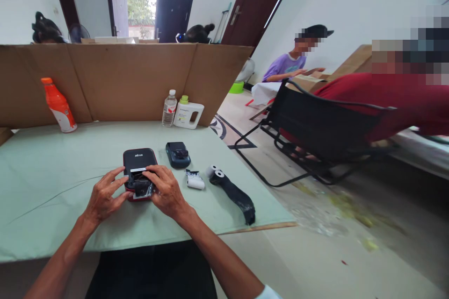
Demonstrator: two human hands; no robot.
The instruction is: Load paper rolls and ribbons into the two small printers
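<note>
A black handheld device with a red lower edge (139,158), perhaps a small label printer, lies flat on the table. My left hand (103,196) holds its left side, fingers curved along the edge and thumb near the lower corner. My right hand (167,192) bends over the right side, its fingers on a shiny black piece with clear film (142,188) over the device's lower half. What the right fingertips pinch is partly hidden. Just beyond, to the right, sits a dark blue-black device (178,155). Nearer are a small white roll with black parts (195,180) and a roll of black material (235,194).
A cardboard partition (136,84) backs the green-covered table (56,219). Before it stand an orange bottle (59,105), a clear bottle (170,110) and a white jug (185,114). At right, a person in red sits in a black folding chair (315,121); others sit farther off.
</note>
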